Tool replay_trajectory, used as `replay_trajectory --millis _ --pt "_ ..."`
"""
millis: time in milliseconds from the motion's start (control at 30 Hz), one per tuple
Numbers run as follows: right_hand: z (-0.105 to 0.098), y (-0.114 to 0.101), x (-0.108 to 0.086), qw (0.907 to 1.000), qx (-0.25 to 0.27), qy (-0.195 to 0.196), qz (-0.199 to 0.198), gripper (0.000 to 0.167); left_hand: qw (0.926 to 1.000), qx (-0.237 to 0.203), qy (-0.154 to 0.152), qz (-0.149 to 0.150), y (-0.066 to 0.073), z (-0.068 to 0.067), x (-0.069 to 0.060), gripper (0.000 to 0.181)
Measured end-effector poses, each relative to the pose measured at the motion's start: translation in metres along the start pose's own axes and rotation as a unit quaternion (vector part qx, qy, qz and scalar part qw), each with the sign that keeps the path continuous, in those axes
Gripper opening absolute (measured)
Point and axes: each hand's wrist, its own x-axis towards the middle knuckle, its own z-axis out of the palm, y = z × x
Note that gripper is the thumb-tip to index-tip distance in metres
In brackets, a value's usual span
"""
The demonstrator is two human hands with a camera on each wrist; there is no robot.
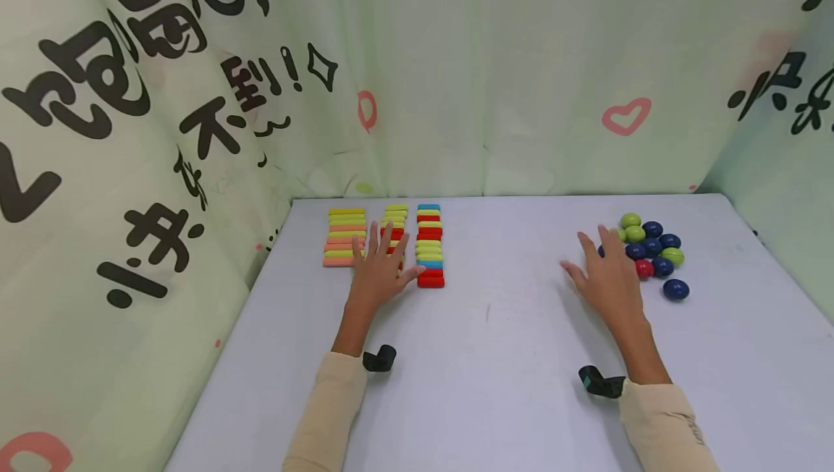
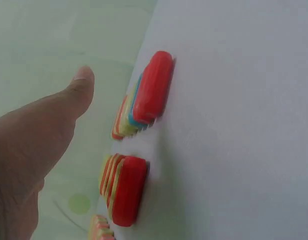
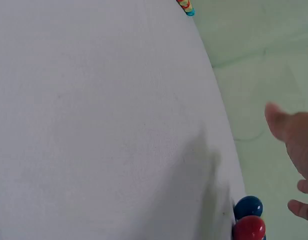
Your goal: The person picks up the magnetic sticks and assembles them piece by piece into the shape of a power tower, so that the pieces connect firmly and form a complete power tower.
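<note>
Three columns of short coloured sticks lie at the table's back left: a yellow and orange column (image 1: 344, 237), a middle one partly hidden by the left hand, and a right column (image 1: 429, 247) of red, yellow and blue. Over the middle column the left hand (image 1: 376, 273) is spread and holds nothing; its thumb reaches toward the right column. In the left wrist view red end sticks (image 2: 154, 86) show beside the hand (image 2: 39, 145). The right hand (image 1: 611, 280), fingers spread, hovers at the left side of a group of blue, green and red egg-shaped pieces (image 1: 652, 247), partly covering it.
A single blue piece (image 1: 675, 289) lies at the near side of the group. The white table (image 1: 489, 371) meets a pale green curtain (image 1: 482, 81) with dark lettering along its back and sides. A dark wrist-worn device (image 1: 380, 358) sits at each sleeve.
</note>
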Motion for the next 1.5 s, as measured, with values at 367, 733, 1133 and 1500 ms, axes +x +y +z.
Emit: replay_trajectory --millis 367,733,1133,1500 --pt "0.006 0.036 -0.004 0.9859 0.064 0.004 0.155 0.041 0.9789 -0.008 0.114 0.170 0.025 0.004 -0.006 0.035" --pt "0.016 0.033 -0.018 0.9943 0.058 -0.032 0.084 0.042 0.9841 -0.003 0.054 0.170 0.028 0.020 -0.010 0.037" --pt "0.027 -0.017 -0.021 0.9440 0.300 -0.138 -0.002 0.042 0.9778 -0.142 -0.063 0.140 0.045 0.022 -0.014 0.036" --pt "0.043 -0.062 -0.025 0.8567 0.482 -0.182 -0.026 0.043 0.9373 -0.297 -0.081 0.164 0.066 0.034 -0.011 0.032"
